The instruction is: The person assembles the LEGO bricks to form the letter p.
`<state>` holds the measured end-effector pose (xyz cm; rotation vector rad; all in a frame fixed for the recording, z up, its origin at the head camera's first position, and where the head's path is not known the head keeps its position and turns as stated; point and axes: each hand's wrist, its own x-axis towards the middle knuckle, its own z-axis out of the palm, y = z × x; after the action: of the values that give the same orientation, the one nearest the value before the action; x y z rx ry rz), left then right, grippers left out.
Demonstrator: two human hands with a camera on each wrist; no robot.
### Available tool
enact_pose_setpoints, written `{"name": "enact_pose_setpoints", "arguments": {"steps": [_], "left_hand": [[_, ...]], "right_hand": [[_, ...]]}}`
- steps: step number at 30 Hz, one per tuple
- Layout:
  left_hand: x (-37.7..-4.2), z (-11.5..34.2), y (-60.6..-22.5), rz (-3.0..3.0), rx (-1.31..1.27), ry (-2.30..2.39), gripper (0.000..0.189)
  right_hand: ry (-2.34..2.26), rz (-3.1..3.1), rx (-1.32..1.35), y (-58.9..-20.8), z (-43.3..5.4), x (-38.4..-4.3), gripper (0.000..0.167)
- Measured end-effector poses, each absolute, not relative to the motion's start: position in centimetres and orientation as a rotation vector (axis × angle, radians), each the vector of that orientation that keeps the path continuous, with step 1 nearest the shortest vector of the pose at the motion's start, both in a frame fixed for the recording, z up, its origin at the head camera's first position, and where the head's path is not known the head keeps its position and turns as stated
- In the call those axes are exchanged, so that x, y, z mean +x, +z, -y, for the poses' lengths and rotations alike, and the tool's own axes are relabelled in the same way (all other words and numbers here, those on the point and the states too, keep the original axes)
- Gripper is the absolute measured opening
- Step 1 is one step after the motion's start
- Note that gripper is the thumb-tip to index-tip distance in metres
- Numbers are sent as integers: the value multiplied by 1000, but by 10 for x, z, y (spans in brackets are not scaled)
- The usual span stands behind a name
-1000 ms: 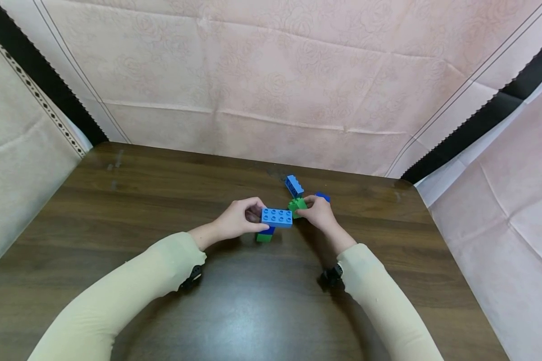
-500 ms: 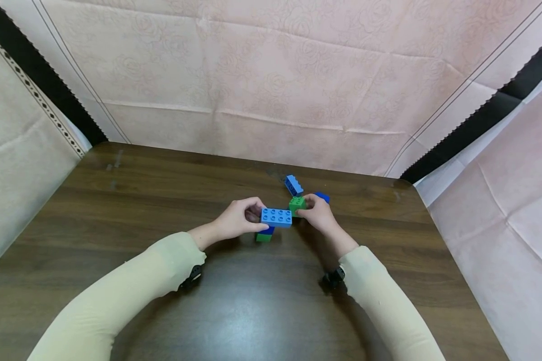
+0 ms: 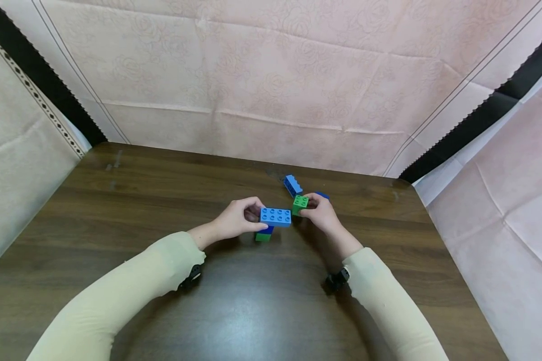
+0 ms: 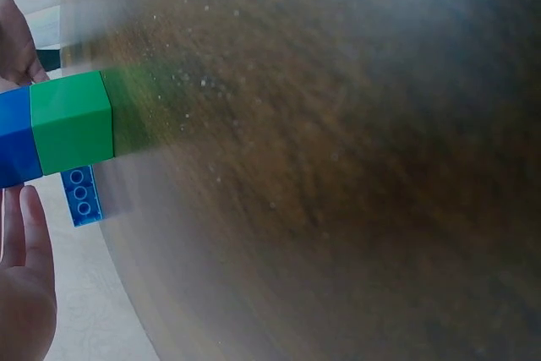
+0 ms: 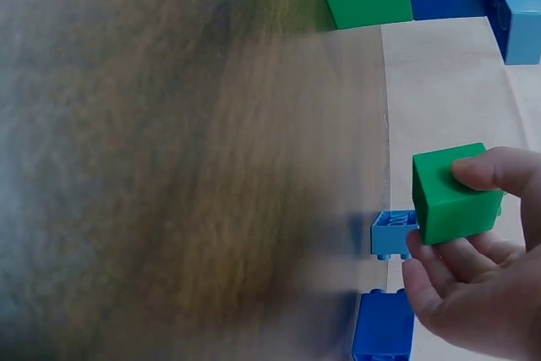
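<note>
A stack stands on the table, with a green brick [image 3: 263, 237] at the bottom, a dark blue brick [image 3: 266, 230] above it and a long light blue brick [image 3: 275, 216] across the top. The left hand [image 3: 234, 219] grips the stack from the left, thumb at the near side and fingers at the far side. Just right of the stack, the right hand [image 3: 323, 216] pinches a second green brick [image 5: 456, 196] between thumb and fingers. That brick is held off the table, its studs facing up in the head view and apart from the stack in the right wrist view.
Behind the right hand lies a loose light blue brick [image 3: 292, 185] on its side. A loose dark blue brick [image 3: 323, 195] is partly hidden by the right hand. The brown wooden table [image 3: 162, 180] ends at a pale cloth backdrop [image 3: 262, 90].
The green brick in the right hand has turned from tilted to studs up, and has shifted slightly right with the hand. The left hand and the stack stay almost still.
</note>
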<state>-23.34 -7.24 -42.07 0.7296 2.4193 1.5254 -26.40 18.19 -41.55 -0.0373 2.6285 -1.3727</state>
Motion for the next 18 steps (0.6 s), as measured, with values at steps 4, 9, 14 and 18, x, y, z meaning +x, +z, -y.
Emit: {"name": "enact_pose_setpoints", "arguments": {"steps": [4, 9, 14, 18], "left_hand": [[-234, 73, -421, -2416, 726, 1526, 29], [-235, 73, -422, -2405, 720, 1529, 29], [-235, 73, -421, -2402, 719, 1523, 29], [-234, 73, -421, -2402, 716, 1518, 29]], "right_hand": [[-1422, -2642, -51, -413, -182, -263, 39], [-1458, -2626, -22, -406, -182, -260, 40], [-1459, -2605, -62, -401, -183, -258, 41], [-1442, -2608, -123, -397, -184, -256, 40]]}}
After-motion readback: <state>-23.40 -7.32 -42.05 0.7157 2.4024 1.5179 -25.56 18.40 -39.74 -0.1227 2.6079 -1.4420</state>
